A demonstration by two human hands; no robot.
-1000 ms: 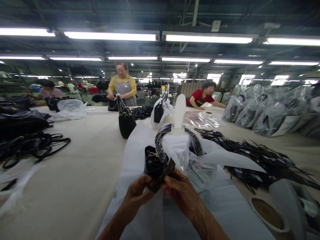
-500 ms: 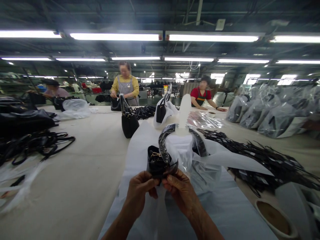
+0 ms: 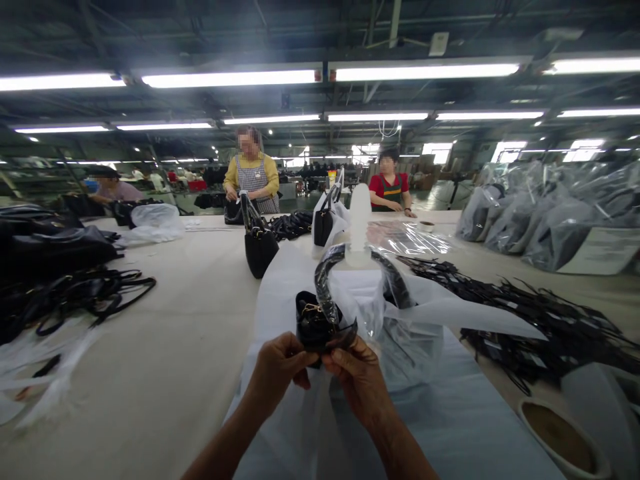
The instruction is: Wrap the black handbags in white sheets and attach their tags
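A black handbag [image 3: 316,323] with gold-coloured hardware lies on white wrapping sheets [image 3: 280,280]. Its arched handle [image 3: 325,280] is wrapped in clear plastic, with a white toothed insert [image 3: 359,227] standing up behind it. My left hand [image 3: 283,367] pinches the bag's near edge between thumb and fingers. Close beside it, my right hand [image 3: 357,377] is pinched at the same edge, by a dark, pointed flap [image 3: 345,335]. The fingertips hide exactly what lies between them. Tissue and clear film cover the part of the bag to the right.
More black handbags [image 3: 261,250] stand farther back. Black straps [image 3: 110,293] lie at left, tagged straps [image 3: 530,320] at right. Plastic-covered bags [image 3: 560,220] line the far right, and a tape roll [image 3: 557,433] sits near right. Two co-workers [image 3: 253,175] [image 3: 393,187] stand across the table.
My hands stay pinched at the bag's near edge with only slight movement. The co-worker in red has straightened up and drawn the outstretched arm in. The view has shifted slightly.
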